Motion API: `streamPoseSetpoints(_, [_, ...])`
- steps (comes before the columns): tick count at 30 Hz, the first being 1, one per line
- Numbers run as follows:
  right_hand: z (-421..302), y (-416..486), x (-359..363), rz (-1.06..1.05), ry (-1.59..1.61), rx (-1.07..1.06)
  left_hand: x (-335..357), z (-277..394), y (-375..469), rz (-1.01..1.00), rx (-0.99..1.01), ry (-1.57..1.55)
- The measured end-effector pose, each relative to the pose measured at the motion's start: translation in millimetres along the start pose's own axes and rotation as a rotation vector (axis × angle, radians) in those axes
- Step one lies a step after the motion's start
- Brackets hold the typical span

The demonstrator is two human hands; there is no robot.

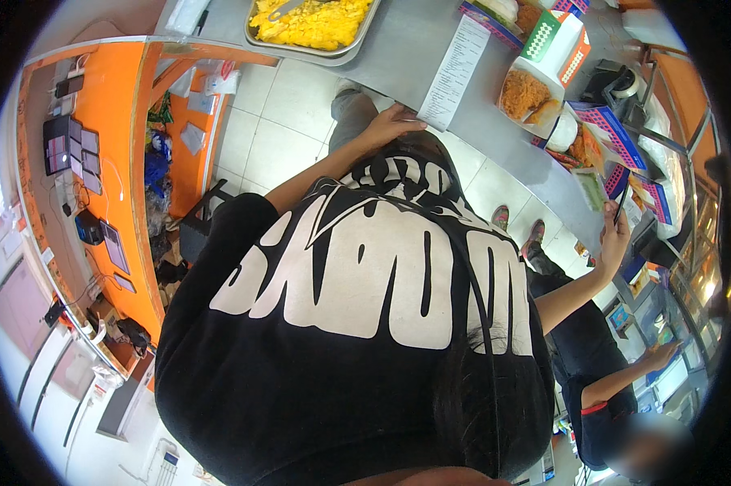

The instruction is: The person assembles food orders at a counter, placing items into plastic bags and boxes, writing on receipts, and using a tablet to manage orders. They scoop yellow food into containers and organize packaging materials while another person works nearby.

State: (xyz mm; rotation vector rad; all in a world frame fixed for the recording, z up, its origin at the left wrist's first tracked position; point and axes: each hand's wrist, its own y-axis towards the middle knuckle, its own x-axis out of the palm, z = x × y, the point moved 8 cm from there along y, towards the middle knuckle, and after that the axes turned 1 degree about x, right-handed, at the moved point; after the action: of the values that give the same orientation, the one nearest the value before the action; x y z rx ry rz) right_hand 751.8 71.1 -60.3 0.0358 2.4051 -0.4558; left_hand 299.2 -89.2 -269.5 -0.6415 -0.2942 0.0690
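My left hand (396, 126) is at the front edge of the metal counter, its fingers at the lower end of a long printed receipt (453, 73); whether it pinches the paper cannot be told. My right hand (616, 234) holds a thin dark stick-like tool (623, 199), perhaps a pen, upright beside a small pale-green packet (590, 187). Open cardboard boxes stand between the hands on the counter. One holds fried chicken (523, 94); another holds a white round item (563, 132) and more fried food. A further box (651, 197) is just beyond my right hand.
A metal tray of yellow food (311, 27) with a utensil sits on the steel counter (396, 51). Left stands an orange cabinet (119, 182) with phones and cables. A co-worker (590, 340) stands close on the right, an arm extended. A metal-framed glass case (700, 200) borders the counter.
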Motion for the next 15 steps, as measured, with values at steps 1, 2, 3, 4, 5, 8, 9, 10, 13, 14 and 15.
streamPoseSetpoints(1, [3.6,6.3,-4.9,0.037,-0.045,-0.028,0.1,-1.7,0.1,-0.011,-0.008,0.026])
streamPoseSetpoints(2, [7.7,13.2,-11.0,0.09,-0.077,-0.049,1.0,-3.7,-0.2,-0.025,-0.017,0.05])
streamPoseSetpoints(3, [8.6,19.4,-10.6,0.08,-0.086,-0.118,1.1,-5.1,-0.4,-0.031,-0.021,0.079])
streamPoseSetpoints(4, [9.2,24.9,-11.3,0.088,-0.084,-0.181,2.3,-6.7,-0.8,-0.046,-0.024,0.112])
streamPoseSetpoints(5, [10.6,28.4,-15.0,0.114,-0.093,-0.218,3.1,-7.9,-1.5,-0.055,-0.022,0.149])
streamPoseSetpoints(8, [21.2,35.1,-19.4,0.13,0.002,-0.166,3.1,-4.4,-2.6,-0.064,0.055,0.291])
streamPoseSetpoints(9, [25.7,35.0,-19.4,0.117,0.074,-0.113,2.6,-5.9,-3.4,-0.067,0.045,0.35])
streamPoseSetpoints(10, [22.5,33.7,-16.0,0.089,0.09,-0.145,3.3,-8.2,-4.5,-0.094,0.022,0.332])
streamPoseSetpoints(13, [22.3,30.7,-0.1,0.016,0.086,-0.108,1.9,-11.1,-10.7,-0.136,-0.014,0.341])
streamPoseSetpoints(14, [22.4,30.4,6.9,0.001,0.113,-0.107,1.8,-9.5,-13.9,-0.138,0.001,0.362])
streamPoseSetpoints(15, [18.6,30.3,13.4,0.006,0.105,-0.167,0.3,-8.9,-16.5,-0.13,-0.013,0.392])
